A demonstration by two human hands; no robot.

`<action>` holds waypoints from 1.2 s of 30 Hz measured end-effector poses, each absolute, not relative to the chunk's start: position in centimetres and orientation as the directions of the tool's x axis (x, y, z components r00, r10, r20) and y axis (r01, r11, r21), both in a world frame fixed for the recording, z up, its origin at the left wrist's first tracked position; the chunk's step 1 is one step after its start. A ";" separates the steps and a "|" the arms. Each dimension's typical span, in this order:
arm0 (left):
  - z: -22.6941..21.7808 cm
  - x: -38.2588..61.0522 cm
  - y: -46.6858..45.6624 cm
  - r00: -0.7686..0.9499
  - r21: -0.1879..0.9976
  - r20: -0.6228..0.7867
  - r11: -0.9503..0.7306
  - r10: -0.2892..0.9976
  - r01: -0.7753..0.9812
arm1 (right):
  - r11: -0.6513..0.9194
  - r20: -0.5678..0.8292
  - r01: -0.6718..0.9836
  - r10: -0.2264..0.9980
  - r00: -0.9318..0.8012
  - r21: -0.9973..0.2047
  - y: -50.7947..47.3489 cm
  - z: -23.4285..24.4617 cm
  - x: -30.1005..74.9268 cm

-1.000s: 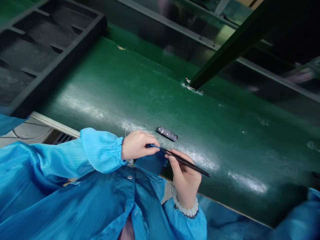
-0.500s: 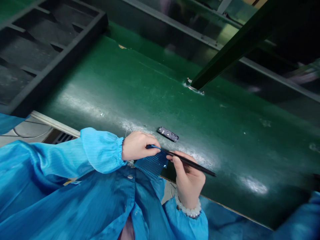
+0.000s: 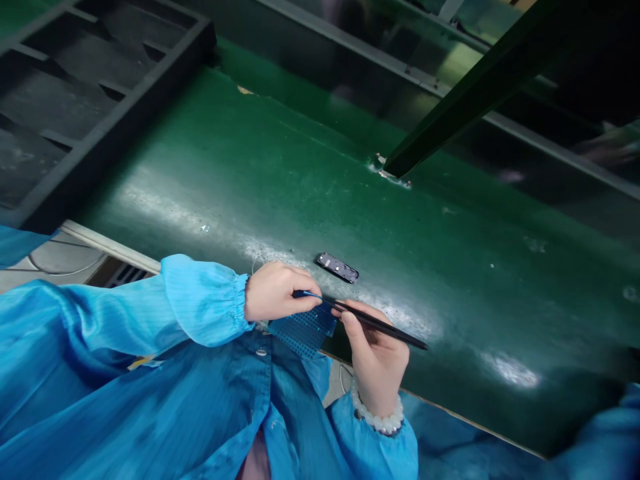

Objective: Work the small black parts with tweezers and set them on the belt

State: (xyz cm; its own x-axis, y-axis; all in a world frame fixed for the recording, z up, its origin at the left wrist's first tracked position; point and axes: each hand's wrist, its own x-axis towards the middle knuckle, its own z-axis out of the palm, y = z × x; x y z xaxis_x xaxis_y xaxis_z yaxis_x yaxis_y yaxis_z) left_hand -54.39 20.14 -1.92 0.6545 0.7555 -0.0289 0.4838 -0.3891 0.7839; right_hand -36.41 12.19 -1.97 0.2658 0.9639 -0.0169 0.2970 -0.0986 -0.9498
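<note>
Between thumb and fingers, my left hand (image 3: 280, 291) pinches the upper edge of a blue perforated sheet (image 3: 303, 330), which hangs down at the table's front edge. My right hand (image 3: 377, 353) is closed on black tweezers (image 3: 387, 327). Their tips meet the sheet's top edge beside my left thumb; whether they grip a small piece there is too fine to tell. Just beyond my hands, a small dark elongated circuit board or device half (image 3: 337, 267) lies flat on the green table, touched by neither hand.
A black divided tray (image 3: 100, 143) stands at the left on the green table (image 3: 280, 180). A dark post (image 3: 450, 107) rises from the table at the back right. Behind it runs a rail (image 3: 350, 50). Blue cloth (image 3: 600, 440) shows at the lower right.
The tweezers and my right hand have shifted very slightly left, with the tips still at the sheet's edge. My left hand keeps its pinch; the view has moved a little.
</note>
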 end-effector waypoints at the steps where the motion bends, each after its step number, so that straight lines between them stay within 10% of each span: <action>1: -1.9 -54.4 20.1 0.657 0.783 -0.030 -0.391 0.753 0.484 | -0.099 -0.019 0.293 0.964 0.265 -0.951 12.2 -1.9 -36.4; 36: -2.0 -54.4 20.0 0.648 0.776 0.012 -0.415 0.762 0.474 | -0.103 -0.038 0.232 0.962 0.271 -0.967 12.4 -1.8 -36.3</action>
State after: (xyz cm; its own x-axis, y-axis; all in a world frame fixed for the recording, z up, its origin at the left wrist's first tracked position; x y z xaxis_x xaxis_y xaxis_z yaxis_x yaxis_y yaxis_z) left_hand -54.38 20.04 -1.99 0.6478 0.7617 0.0118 0.4741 -0.4152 0.7765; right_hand -36.28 12.35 -1.80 0.2713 0.9618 -0.0377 0.2317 -0.1032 -0.9673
